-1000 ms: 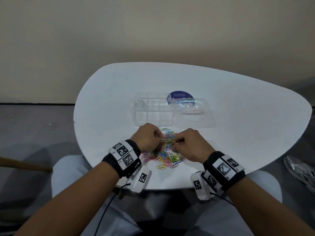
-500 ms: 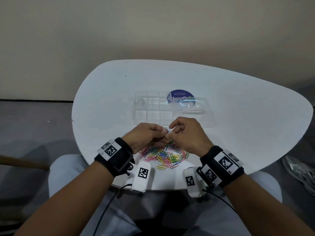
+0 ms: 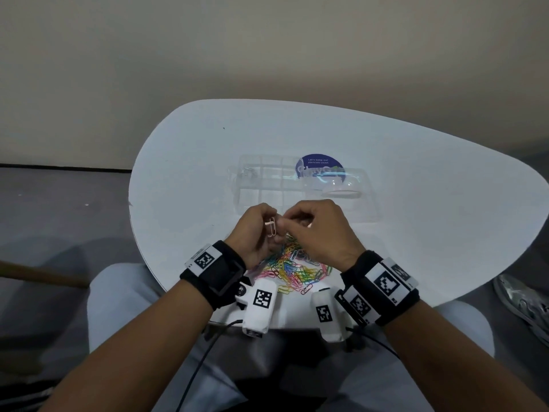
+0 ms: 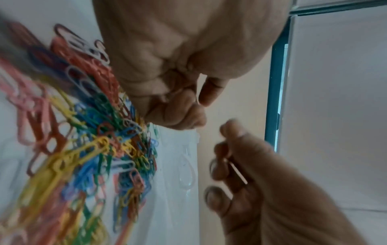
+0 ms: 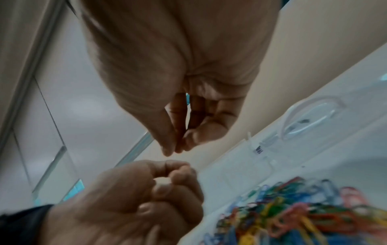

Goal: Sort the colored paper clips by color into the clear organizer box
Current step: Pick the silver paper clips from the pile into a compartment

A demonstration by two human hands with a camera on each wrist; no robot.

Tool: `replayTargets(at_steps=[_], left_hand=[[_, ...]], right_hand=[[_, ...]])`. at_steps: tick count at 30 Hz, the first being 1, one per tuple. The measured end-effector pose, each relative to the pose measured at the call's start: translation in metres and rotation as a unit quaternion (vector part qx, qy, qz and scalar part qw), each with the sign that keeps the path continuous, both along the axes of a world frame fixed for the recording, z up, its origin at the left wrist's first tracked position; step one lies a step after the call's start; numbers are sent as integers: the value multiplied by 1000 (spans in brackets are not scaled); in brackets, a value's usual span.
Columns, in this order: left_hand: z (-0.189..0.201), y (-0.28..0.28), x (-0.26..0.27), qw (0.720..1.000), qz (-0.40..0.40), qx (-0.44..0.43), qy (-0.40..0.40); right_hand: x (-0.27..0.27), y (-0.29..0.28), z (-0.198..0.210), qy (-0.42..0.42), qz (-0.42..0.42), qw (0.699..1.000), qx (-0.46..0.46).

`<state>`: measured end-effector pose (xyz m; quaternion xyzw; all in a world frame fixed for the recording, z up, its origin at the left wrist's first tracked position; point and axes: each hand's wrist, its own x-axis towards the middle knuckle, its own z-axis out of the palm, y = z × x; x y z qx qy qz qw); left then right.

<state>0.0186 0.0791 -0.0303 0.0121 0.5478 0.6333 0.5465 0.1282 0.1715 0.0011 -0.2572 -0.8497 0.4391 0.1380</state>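
While both hands [image 3: 297,227] pinch white clips [image 3: 272,226] above clip pile [image 3: 297,270], organizer box [image 3: 267,185] sits just beyond w/ blue sticker [image 3: 319,165].

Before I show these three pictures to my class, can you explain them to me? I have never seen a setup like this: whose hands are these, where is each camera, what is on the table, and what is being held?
No machine here: a person works with bare hands, wearing black wristbands with cameras. The wide picture comes from a head camera looking down; the two close, blurry ones look along each wrist at the fingers.

On the white table lies a heap of coloured paper clips. Behind it sits the clear organizer box, lid open.

The left hand and right hand meet above the heap. The left hand pinches pale paper clips; the right fingertips touch them, seemingly pulling them apart. Their exact colour is hard to tell.
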Motion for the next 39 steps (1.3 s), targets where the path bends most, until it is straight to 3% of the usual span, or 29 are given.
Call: replayTargets(at_steps=[3, 7, 14, 19, 23, 39], left_hand=[[-4, -7, -7, 997, 8, -53, 55], [-1, -27, -13, 965, -37, -107, 236], [3, -51, -26, 929, -92, -160, 320], [-2, -55, -21, 809, -240, -211, 494], [-8, -53, -18, 753, -257, -256, 548], [-17, -54, -21, 696, -265, -241, 622]], right_hand=[[5, 9, -13, -123, 44, 987, 89], [9, 6, -26, -253, 145, 938, 187], [11, 12, -26, -260, 161, 918, 252], [9, 24, -18, -255, 154, 937, 184], [4, 27, -10, -264, 167, 934, 171], [-21, 27, -8, -260, 204, 933, 143]])
